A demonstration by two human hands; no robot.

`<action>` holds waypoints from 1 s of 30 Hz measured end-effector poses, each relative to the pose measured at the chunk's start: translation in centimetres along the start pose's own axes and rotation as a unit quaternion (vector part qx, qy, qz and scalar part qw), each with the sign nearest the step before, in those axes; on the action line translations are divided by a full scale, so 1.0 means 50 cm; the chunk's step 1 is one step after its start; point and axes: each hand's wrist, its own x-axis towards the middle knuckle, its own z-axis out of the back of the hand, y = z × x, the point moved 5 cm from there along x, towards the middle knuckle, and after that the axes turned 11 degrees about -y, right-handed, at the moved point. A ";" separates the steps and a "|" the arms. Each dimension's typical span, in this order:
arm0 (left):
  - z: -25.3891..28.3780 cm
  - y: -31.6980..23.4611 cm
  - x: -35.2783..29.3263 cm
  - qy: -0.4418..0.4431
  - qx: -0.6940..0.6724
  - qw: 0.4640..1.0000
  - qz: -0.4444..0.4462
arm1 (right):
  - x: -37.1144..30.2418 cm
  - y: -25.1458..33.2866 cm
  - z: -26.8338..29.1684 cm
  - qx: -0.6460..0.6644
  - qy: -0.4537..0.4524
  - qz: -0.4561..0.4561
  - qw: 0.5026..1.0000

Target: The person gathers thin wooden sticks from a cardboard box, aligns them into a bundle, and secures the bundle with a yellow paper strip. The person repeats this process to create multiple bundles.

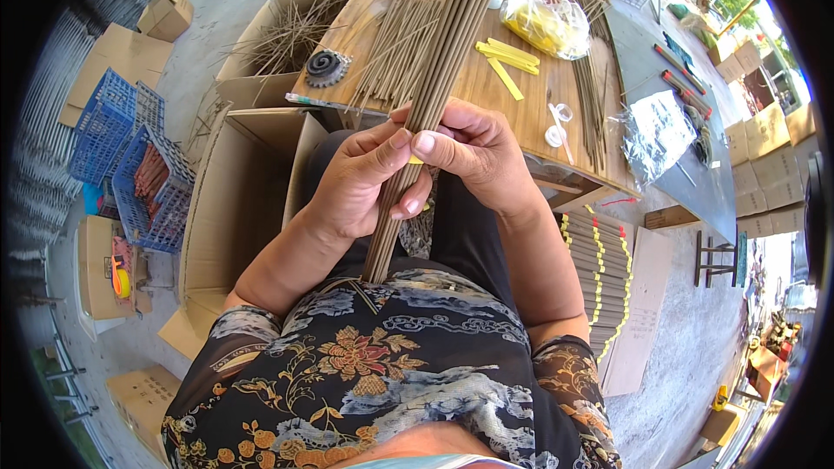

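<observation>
A long bundle of thin brown incense sticks (441,56) stands slanted in front of my body, its lower end against my shirt. My left hand (365,169) is closed around it from the left, thumb on the front. From the other side my right hand (473,152) pinches the same spot with its thumb. A bit of yellow strip (415,160) shows on the bundle between the two thumbs; the fingers hide the rest of it. Beyond the hands, more loose sticks (400,48) lie on the wooden table (543,104) beside several yellow paper strips (506,56).
An open cardboard box (239,200) stands at my left, with a box of tangled sticks (295,30) behind it. Blue crates (156,195) are further left. The table also bears a black coil (327,67) and a plastic bag (543,17). Banded bundles (599,269) lie at right.
</observation>
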 end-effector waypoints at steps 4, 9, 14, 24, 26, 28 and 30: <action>0.003 -0.002 -0.001 0.001 -0.002 1.000 0.002 | 0.004 -0.008 0.003 -0.007 -0.007 0.033 0.999; 0.012 -0.002 0.001 0.005 -0.013 1.000 0.007 | 0.009 -0.003 0.007 -0.050 -0.002 0.091 0.995; 0.006 -0.008 0.001 -0.012 0.010 1.000 0.005 | 0.002 -0.003 0.012 0.008 0.009 0.027 1.000; -0.006 -0.003 -0.002 -0.001 -0.027 0.999 0.031 | 0.013 -0.007 0.009 -0.009 0.024 0.071 0.997; -0.008 -0.003 0.000 0.005 -0.039 0.999 0.038 | 0.016 -0.012 0.016 -0.027 0.022 0.084 0.996; -0.003 0.001 0.000 0.020 -0.052 0.997 0.047 | 0.017 -0.016 0.023 -0.058 0.010 0.099 0.993; 0.001 0.004 -0.001 0.029 -0.059 0.996 0.052 | 0.019 -0.018 0.025 -0.065 0.013 0.109 0.992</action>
